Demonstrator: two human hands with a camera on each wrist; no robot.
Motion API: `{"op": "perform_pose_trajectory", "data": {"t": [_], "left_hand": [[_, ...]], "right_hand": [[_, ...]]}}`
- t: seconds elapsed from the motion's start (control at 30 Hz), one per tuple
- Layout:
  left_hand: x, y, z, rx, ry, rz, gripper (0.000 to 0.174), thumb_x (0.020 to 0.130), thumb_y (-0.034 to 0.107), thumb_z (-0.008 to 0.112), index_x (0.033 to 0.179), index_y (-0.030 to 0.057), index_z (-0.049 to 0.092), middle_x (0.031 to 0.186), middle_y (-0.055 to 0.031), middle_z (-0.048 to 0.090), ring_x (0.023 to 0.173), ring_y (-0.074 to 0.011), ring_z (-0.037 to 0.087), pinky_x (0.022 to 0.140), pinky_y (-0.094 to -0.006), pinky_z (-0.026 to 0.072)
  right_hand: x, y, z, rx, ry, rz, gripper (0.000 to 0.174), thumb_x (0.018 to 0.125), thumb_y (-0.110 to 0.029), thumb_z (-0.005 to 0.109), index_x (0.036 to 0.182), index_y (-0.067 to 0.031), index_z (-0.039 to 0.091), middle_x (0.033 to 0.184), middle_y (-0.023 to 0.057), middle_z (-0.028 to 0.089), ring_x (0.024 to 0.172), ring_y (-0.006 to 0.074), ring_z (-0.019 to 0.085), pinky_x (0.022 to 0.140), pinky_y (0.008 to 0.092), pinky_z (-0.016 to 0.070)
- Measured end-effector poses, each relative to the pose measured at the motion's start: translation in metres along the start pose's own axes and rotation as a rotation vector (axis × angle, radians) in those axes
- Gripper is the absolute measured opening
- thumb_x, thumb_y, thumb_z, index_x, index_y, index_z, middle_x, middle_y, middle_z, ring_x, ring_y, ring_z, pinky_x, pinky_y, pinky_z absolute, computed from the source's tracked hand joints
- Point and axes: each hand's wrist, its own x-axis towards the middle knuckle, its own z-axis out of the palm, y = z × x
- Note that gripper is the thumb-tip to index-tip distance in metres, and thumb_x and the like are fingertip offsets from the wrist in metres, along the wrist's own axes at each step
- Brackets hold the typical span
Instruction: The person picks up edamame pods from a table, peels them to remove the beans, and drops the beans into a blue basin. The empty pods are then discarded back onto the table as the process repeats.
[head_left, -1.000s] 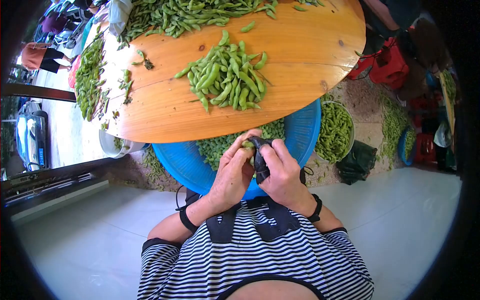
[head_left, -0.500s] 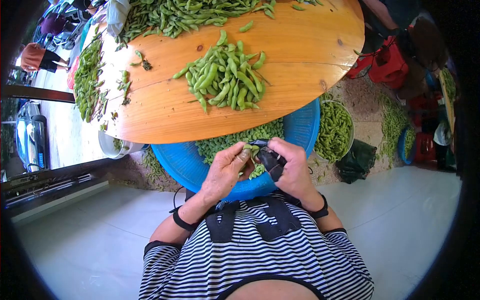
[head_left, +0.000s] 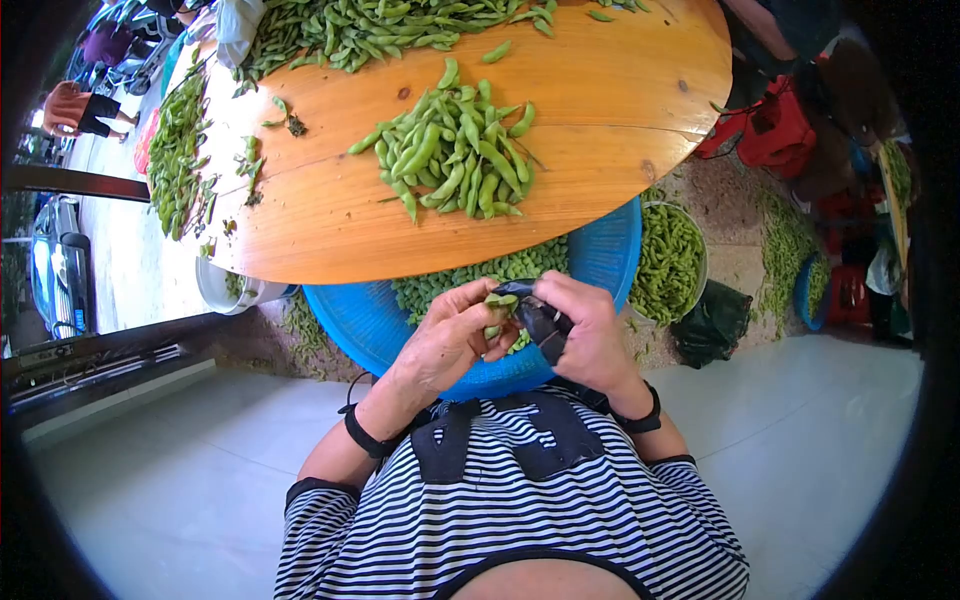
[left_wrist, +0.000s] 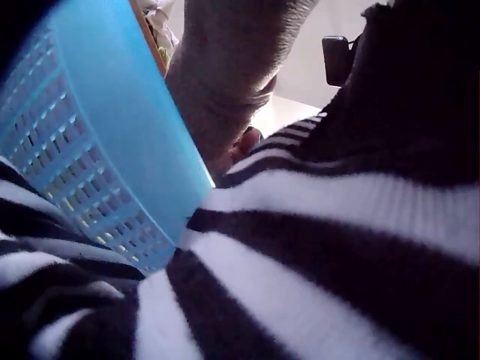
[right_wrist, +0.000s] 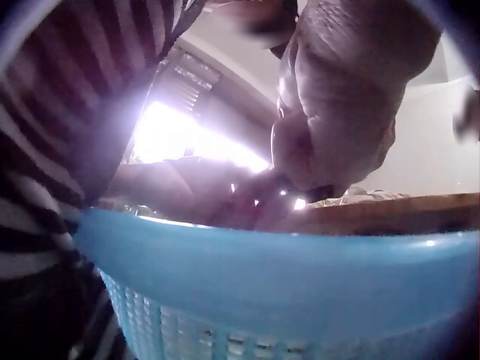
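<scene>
In the head view my left hand (head_left: 462,325) pinches a green bean pod (head_left: 497,300) over the blue basket (head_left: 365,320) on my lap. My right hand (head_left: 585,330) grips a small dark tool (head_left: 540,318) whose tip meets the pod. The basket holds trimmed green pods (head_left: 455,280). A pile of pods (head_left: 455,150) lies on the round wooden table (head_left: 600,90) just beyond. The left wrist view shows the basket wall (left_wrist: 82,150) against my striped shirt (left_wrist: 322,247). The right wrist view shows the basket rim (right_wrist: 285,255) with my right hand (right_wrist: 337,112) above it.
More pods (head_left: 350,25) heap along the table's far and left edges. A white bucket of pods (head_left: 668,262) stands right of the basket, a dark bag (head_left: 712,322) beside it. Red stools (head_left: 770,125) stand at the far right. A pale tub (head_left: 230,290) sits under the table's left.
Both hands have moved a little forward and apart over the basket; the tool has swung from upright to slanting right. The pod stays pinched in my left hand.
</scene>
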Motion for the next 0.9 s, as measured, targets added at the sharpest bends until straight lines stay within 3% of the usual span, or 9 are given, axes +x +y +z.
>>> {"op": "perform_pose_trajectory", "data": {"t": [0.13, 0.2, 0.3, 0.4, 0.47, 0.57, 0.63, 0.73, 0.9], "left_hand": [[0.003, -0.007, 0.007, -0.178, 0.158, -0.007, 0.017, 0.090, 0.001, 0.052, 0.104, 0.0016, 0.061, 0.086, -0.0054, 0.064, 0.070, -0.0119, 0.056, 0.059, -0.0236, 0.0438], [0.005, -0.008, 0.002, -0.185, 0.205, -0.020, 0.022, 0.089, 0.000, 0.049, 0.107, 0.0029, 0.062, 0.088, -0.0047, 0.065, 0.073, -0.0131, 0.058, 0.063, -0.0251, 0.0469], [0.004, -0.005, -0.016, -0.024, -0.124, 0.021, 0.024, 0.087, -0.003, 0.049, 0.104, 0.0011, 0.065, 0.091, -0.0064, 0.066, 0.082, -0.0142, 0.060, 0.071, -0.0284, 0.0509], [-0.002, 0.014, -0.004, 1.154, -0.205, 0.445, 0.020, 0.085, -0.005, 0.058, 0.103, -0.0015, 0.066, 0.099, -0.0101, 0.067, 0.087, -0.0224, 0.065, 0.080, -0.0313, 0.0518], [-0.007, 0.035, 0.009, 1.219, -0.135, 0.539, 0.021, 0.084, -0.005, 0.060, 0.102, -0.0009, 0.067, 0.101, -0.0105, 0.067, 0.088, -0.0244, 0.065, 0.080, -0.0321, 0.0520], [0.000, 0.061, 0.017, 1.397, 0.051, 0.737, 0.019, 0.081, -0.004, 0.065, 0.100, -0.0016, 0.067, 0.100, -0.0111, 0.064, 0.088, -0.0266, 0.065, 0.080, -0.0341, 0.0524], [0.015, 0.074, 0.017, 1.609, 0.289, 0.942, 0.021, 0.078, 0.002, 0.069, 0.099, -0.0019, 0.066, 0.091, -0.0110, 0.060, 0.084, -0.0278, 0.063, 0.075, -0.0361, 0.0524], [0.032, 0.083, 0.024, 1.847, 0.340, 1.063, 0.022, 0.078, 0.006, 0.070, 0.098, -0.0008, 0.065, 0.087, -0.0111, 0.055, 0.080, -0.0288, 0.061, 0.069, -0.0388, 0.0512], [0.036, 0.075, 0.018, 1.881, 0.482, 1.007, 0.021, 0.078, 0.008, 0.070, 0.097, 0.0009, 0.064, 0.088, -0.0122, 0.054, 0.078, -0.0306, 0.060, 0.067, -0.0413, 0.0499]], "right_hand": [[0.003, 0.002, 0.004, -0.008, 0.045, -0.073, 0.023, 0.076, 0.002, 0.066, 0.099, 0.0021, 0.063, 0.074, 0.0100, 0.048, 0.063, 0.0161, 0.053, 0.055, 0.0301, 0.0403], [0.004, 0.006, -0.002, 0.145, 0.059, 0.115, 0.019, 0.074, 0.003, 0.066, 0.093, 0.0013, 0.062, 0.072, 0.0062, 0.052, 0.060, 0.0121, 0.052, 0.053, 0.0279, 0.0397], [-0.007, 0.008, -0.019, 0.357, 0.113, 0.404, 0.018, 0.074, 0.005, 0.064, 0.090, -0.0006, 0.063, 0.070, 0.0005, 0.055, 0.057, 0.0075, 0.050, 0.049, 0.0237, 0.0378], [-0.020, 0.003, -0.064, 0.367, 0.333, 0.426, 0.023, 0.079, 0.004, 0.055, 0.096, -0.0050, 0.068, 0.067, -0.0026, 0.055, 0.058, 0.0008, 0.048, 0.048, 0.0190, 0.0343], [-0.032, 0.018, -0.094, -0.223, 0.568, 0.349, 0.031, 0.077, 0.006, 0.058, 0.106, -0.0022, 0.067, 0.072, 0.0039, 0.062, 0.065, 0.0072, 0.055, 0.056, 0.0267, 0.0450], [-0.043, 0.013, -0.123, -0.817, 0.553, 0.536, 0.040, 0.073, 0.010, 0.052, 0.110, -0.0012, 0.063, 0.077, 0.0236, 0.062, 0.068, 0.0297, 0.065, 0.064, 0.0350, 0.0488], [-0.043, 0.010, -0.122, -0.780, 0.540, 0.507, 0.041, 0.072, 0.010, 0.052, 0.111, -0.0008, 0.063, 0.079, 0.0246, 0.062, 0.070, 0.0338, 0.065, 0.065, 0.0360, 0.0491], [-0.044, 0.019, -0.112, -0.705, 0.511, 0.485, 0.043, 0.071, 0.011, 0.053, 0.111, -0.0001, 0.062, 0.081, 0.0253, 0.063, 0.073, 0.0372, 0.065, 0.067, 0.0369, 0.0495], [-0.032, 0.016, -0.091, -0.597, 0.477, 0.317, 0.038, 0.072, 0.010, 0.057, 0.109, 0.0006, 0.063, 0.086, 0.0227, 0.064, 0.076, 0.0351, 0.066, 0.069, 0.0365, 0.0506]]}}
